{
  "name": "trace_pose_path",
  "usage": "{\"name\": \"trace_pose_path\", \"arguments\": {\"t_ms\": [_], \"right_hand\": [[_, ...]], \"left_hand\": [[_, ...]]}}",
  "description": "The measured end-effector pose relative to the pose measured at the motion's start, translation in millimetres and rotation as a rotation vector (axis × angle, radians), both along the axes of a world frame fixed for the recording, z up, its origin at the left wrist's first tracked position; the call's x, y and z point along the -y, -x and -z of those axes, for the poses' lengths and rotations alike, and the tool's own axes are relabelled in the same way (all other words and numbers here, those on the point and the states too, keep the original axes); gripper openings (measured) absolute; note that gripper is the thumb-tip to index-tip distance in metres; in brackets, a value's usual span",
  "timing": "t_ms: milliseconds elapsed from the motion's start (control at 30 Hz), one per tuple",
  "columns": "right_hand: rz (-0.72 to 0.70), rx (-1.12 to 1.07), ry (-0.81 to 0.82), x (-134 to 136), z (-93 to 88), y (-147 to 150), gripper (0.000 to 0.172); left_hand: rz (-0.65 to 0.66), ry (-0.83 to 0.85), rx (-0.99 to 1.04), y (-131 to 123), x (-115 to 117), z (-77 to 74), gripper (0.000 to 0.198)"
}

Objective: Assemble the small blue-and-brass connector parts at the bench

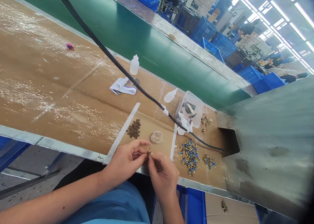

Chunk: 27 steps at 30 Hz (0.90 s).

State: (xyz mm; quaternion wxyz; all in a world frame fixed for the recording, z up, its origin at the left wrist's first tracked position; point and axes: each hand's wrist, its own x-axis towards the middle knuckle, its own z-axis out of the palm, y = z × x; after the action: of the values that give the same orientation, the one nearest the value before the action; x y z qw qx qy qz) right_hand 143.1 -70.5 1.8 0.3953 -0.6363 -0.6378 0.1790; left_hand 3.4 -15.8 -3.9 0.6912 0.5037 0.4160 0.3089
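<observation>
Near the front edge of the bench, my left hand (129, 157) and my right hand (163, 171) meet at the fingertips. Both are closed on a small brass-coloured hooked part (148, 151); its lower end is hidden by the fingers. Just beyond them stands a small clear round cup (157, 137) with a thin pale stick in it. A pile of small dark brown discs (133, 129) lies to the left of the cup. Right of my hands is a large heap of small brass and blue parts (190, 156), with a smaller group (209, 161) beside it.
A black cable (117, 63) crosses above the bench. Behind it are a white squeeze bottle (134, 65), a folded striped cloth strip (124, 86) and a clear plastic box (198, 102). A metal housing (270, 145) bounds the right side; a green conveyor belt (152, 50) runs along the back.
</observation>
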Motion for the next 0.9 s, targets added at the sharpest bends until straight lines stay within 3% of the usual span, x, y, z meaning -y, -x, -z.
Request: {"name": "trace_pose_path", "arguments": {"t_ms": [567, 900], "right_hand": [[0.018, 0.033, -0.068, 1.1, -0.3, 2.6, 0.011], [-0.010, 0.079, -0.244, 8.4, -3.3, 3.2, 0.025]], "left_hand": [[-0.014, -0.013, 0.045, 1.0, 2.5, -0.1, 0.025], [-0.101, -0.031, 0.152, 4.1, 10.1, 3.3, 0.028]]}}
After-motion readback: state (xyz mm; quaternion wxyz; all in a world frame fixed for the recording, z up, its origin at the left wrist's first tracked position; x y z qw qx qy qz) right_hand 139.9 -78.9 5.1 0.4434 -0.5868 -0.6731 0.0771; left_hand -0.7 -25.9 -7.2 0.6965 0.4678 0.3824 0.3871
